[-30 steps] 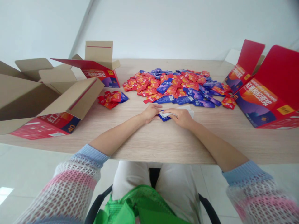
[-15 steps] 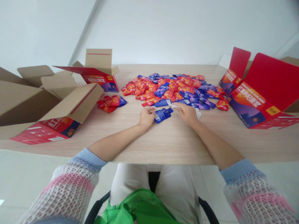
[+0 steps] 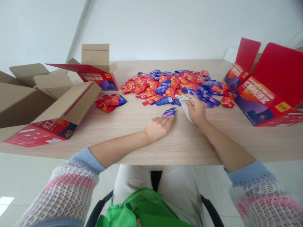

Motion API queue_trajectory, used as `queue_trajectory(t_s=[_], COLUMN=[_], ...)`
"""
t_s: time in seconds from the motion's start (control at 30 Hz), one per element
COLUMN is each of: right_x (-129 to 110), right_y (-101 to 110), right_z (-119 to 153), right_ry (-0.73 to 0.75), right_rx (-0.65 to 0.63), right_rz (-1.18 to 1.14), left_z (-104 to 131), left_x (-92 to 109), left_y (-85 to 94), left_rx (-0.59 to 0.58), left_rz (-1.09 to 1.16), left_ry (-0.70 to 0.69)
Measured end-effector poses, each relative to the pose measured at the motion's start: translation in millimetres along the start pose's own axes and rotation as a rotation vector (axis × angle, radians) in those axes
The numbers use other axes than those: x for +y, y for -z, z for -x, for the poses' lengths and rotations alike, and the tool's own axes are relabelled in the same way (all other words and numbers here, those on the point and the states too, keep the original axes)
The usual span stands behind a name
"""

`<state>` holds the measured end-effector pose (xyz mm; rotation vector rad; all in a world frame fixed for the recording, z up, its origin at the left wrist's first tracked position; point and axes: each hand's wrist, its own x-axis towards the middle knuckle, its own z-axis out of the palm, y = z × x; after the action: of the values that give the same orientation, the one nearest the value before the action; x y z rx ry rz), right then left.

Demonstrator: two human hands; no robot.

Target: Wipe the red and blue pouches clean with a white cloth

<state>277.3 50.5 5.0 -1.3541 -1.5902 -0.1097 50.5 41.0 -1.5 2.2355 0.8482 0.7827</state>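
Presently, in the head view, my left hand point(image 3: 161, 128) grips a blue sachet point(image 3: 169, 112) by its near edge, over the table point(image 3: 132, 118), before the sachet heap point(image 3: 174, 82). My right hand point(image 3: 196, 109) clasps a white cloth point(image 3: 185, 105), fingers closed, beside that sachet.

On the large carton point(image 3: 267, 97) at the right of the frame I read white Chinese lettering, the last characters apparently 原浆, and a "40" at its left edge; the print in its yellow label point(image 3: 283, 107) is too small for me. I see another "40" on the open carton point(image 3: 47, 132) at the left, near a barcode point(image 3: 54, 140). The upper-left carton point(image 3: 94, 77) bears similar white lettering. The characters on the heaped sachets point(image 3: 163, 85) I cannot make out.
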Motion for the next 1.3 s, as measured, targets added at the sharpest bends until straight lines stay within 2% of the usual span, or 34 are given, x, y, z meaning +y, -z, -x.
queue_trajectory(t_s=[0.2, 0.37, 0.47, 0.6, 0.73, 0.83, 0.97, 1.07, 1.17, 1.23, 1.3], right_x=[-22, -34, -34, -31, -27, -21, -15, -11, -3, 3, 5], right_y=[-12, -26, -33, -37, -38, -39, -42, -46, -45, -38, -26], right_z=[12, 23, 28, 28, 23, 17, 13, 13, 13, 10, 6], right_ry=[0.047, 0.185, 0.194, 0.208, 0.271, 0.326, 0.343, 0.206, -0.018, -0.139, -0.148], right_rx=[-0.182, -0.479, -0.628, -0.718, -0.764, -0.725, -0.55, -0.429, -0.353, -0.275, -0.175], right_rz=[-0.047, -0.08, -0.174, -0.214, -0.158, -0.03, 0.247, 0.44, 0.517, 0.452, 0.305], left_z=[-2, 11, 23, 33, 35, 34, 35, 37, 38, 38, 37], left_x=[-4, 7, 16, 21, 24, 29, 35, 34, 31, 29, 29], left_y=[1.2, -8.7, -19.8, -30.3, -28.9, -23.9, -21.7, -25.1, -27.9, -27.5, -25.5], left_rx=[-0.173, -0.189, -0.167, -0.064, -0.081, -0.068, -0.036, -0.055, -0.047, -0.063, -0.122], left_rz=[-0.141, -0.274, -0.4, -0.379, -0.32, -0.342, -0.406, -0.501, -0.575, -0.673, -0.808], left_ry=[-0.081, -0.041, 0.023, 0.069, 0.082, 0.095, 0.008, 0.013, 0.057, 0.046, 0.01])
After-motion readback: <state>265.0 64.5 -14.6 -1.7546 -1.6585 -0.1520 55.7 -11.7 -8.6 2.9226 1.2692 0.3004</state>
